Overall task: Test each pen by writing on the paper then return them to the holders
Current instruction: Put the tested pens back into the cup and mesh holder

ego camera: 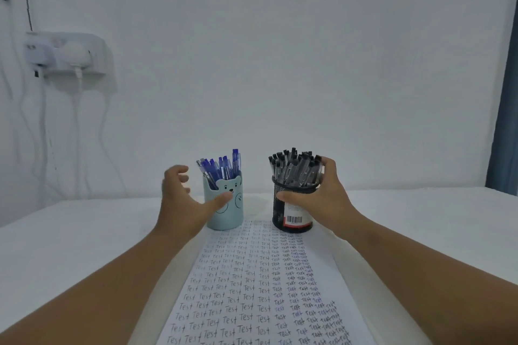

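1. Head view: the right hand (316,199) wraps the black mesh holder (291,213), thumb across its front, fingers curled round the black pens (294,168), which stand upright, caps up.
2. The left hand (182,199) is spread wide beside the bear holder (225,213), gripping nothing; thumb at its front.
3. Blue pens (221,168) stand upright, fanned slightly.
4. The paper (252,288) runs lengthwise towards both holders, covered in "Test".

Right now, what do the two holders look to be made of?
Black holder: metal wire mesh, likely; fine see-through grid, dark matte finish. Bear holder: smooth, opaque pale blue with a soft sheen and printed face; plastic or glazed ceramic, can't tell which.
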Demonstrator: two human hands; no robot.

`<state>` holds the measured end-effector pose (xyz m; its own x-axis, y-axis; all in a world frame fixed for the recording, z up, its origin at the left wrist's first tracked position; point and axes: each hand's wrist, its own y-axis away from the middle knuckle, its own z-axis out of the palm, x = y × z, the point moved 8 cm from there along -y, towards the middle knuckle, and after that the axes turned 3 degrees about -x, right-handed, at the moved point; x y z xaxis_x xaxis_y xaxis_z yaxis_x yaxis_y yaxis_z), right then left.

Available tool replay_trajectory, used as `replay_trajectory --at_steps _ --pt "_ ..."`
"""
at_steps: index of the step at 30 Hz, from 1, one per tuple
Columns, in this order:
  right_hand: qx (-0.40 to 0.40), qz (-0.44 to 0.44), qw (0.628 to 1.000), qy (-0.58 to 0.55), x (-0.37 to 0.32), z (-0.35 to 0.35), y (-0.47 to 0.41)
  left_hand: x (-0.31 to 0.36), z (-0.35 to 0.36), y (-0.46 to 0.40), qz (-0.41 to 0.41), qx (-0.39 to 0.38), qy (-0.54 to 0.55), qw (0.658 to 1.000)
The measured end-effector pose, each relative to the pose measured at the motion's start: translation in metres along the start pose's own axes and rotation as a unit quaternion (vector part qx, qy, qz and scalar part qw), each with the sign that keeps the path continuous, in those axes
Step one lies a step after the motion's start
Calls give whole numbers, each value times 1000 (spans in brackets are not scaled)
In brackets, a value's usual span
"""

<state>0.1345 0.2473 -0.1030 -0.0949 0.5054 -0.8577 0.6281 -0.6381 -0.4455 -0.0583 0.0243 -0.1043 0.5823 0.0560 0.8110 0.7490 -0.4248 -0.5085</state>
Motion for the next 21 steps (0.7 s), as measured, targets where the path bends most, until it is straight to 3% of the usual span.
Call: replay_trajectory --at_steps 4,6,9,21 --pt "-62 30 997 25 15 3 5 -25 31 1 -99 -133 67 984" --pt "-126 41 986 100 22 7 13 -34 41 0 -112 -166 55 978" --pt "-184 40 966 177 28 10 21 -37 45 -4 -110 -179 22 977" --pt "-197 40 965 169 36 6 13 -25 66 -1 -62 -179 -26 981"
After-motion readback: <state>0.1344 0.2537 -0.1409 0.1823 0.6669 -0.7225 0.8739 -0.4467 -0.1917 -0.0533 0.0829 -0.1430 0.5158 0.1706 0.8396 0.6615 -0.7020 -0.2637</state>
